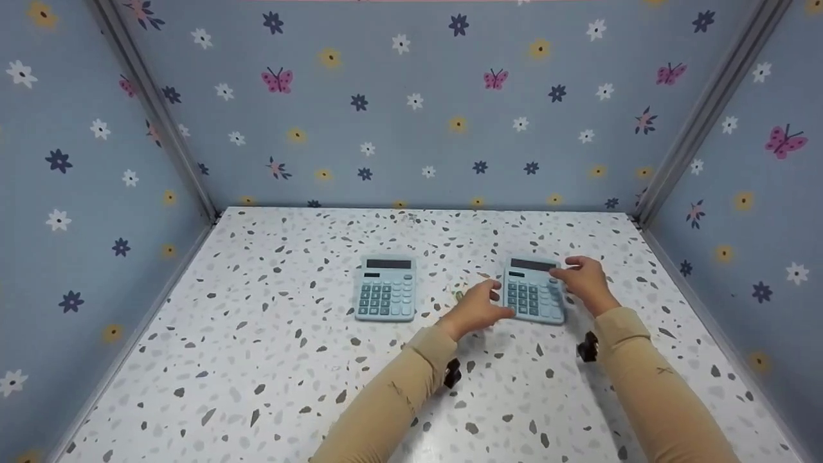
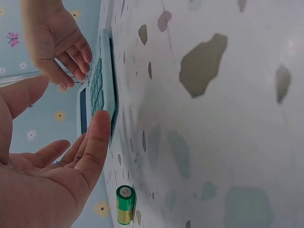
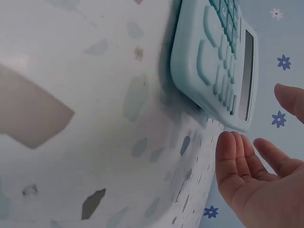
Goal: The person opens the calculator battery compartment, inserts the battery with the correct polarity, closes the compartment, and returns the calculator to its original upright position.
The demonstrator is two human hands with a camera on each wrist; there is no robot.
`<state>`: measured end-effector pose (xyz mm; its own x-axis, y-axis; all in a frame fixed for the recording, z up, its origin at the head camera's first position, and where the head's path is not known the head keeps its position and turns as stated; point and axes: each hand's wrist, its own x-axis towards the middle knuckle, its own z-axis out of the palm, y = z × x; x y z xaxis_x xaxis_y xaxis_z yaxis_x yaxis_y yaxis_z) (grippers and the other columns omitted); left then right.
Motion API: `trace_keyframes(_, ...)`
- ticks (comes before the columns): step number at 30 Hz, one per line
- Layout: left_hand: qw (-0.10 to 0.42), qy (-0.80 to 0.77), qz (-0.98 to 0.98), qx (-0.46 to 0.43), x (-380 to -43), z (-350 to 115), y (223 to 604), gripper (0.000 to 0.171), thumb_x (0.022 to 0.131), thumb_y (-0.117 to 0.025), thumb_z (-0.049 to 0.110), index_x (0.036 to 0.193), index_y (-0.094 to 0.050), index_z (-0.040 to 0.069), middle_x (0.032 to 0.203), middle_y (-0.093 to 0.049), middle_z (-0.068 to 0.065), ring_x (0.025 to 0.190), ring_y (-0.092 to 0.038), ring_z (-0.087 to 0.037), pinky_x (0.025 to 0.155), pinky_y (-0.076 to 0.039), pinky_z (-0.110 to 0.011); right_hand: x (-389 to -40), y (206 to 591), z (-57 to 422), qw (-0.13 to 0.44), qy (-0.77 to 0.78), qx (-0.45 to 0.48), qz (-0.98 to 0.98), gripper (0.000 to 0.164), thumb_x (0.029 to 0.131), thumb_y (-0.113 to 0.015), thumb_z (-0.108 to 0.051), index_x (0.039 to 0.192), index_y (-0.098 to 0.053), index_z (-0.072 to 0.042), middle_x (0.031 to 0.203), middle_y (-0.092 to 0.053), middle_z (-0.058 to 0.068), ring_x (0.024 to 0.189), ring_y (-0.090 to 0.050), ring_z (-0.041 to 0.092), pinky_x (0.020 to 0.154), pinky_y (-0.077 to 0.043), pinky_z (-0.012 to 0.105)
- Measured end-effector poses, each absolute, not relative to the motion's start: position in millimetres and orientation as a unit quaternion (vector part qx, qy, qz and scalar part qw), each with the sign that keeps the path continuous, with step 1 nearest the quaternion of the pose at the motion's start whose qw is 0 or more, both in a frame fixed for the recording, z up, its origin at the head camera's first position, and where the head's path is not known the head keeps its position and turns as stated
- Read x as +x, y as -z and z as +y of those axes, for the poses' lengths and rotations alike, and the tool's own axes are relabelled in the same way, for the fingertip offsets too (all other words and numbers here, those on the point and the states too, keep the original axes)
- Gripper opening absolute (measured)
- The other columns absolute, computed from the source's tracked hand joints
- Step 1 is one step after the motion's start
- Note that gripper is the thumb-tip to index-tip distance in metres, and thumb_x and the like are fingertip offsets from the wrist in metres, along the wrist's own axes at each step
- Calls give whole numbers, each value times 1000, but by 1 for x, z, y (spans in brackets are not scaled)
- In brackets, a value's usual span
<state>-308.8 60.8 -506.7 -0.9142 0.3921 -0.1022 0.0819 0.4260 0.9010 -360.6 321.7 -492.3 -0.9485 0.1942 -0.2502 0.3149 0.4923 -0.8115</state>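
Note:
A light-blue calculator point(image 1: 533, 292) lies flat on the speckled table, keys up, between my two hands. At its left side is my left hand point(image 1: 476, 308), fingers spread and loosely bent; one digit reaches its lower left corner, and I cannot tell if it touches. By the upper right edge is my right hand point(image 1: 584, 281), thumb apart from the fingers, gripping nothing. In the right wrist view, the right fingertips point(image 3: 230, 142) are close to the calculator's far corner. A green and gold battery point(image 2: 125, 204) lies on the table beside the left hand, partly hidden in the head view.
A second light-blue calculator point(image 1: 386, 289) lies flat to the left of the hands. Flower-patterned panels point(image 1: 411, 103) stand along the back and both sides of the table point(image 1: 257, 360). Dark wrist mounts point(image 1: 453, 373) show under the sleeves.

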Motion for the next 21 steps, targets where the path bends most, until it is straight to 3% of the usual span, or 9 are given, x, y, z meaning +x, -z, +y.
trace_keyframes(11, 173, -548, 804, 153, -307, 69, 513, 74, 96, -80, 23, 156, -48, -7, 139, -67, -22, 110, -71, -24, 97, -64, -40, -375, 499, 320, 80, 487, 158, 855, 73, 108, -65, -27, 165, -33, 7, 165, -45, 31, 148, -52, 41, 122, -49, 51)
trace_keyframes(21, 180, -557, 804, 106, -306, 79, 513, 74, 96, -80, 23, 156, -48, -5, 136, -69, -17, 105, -70, -20, 94, -64, -38, -385, 509, 320, 105, 460, 192, 861, 73, 108, -63, -28, 167, -33, 3, 166, -45, 25, 138, -56, 36, 119, -51, 50)
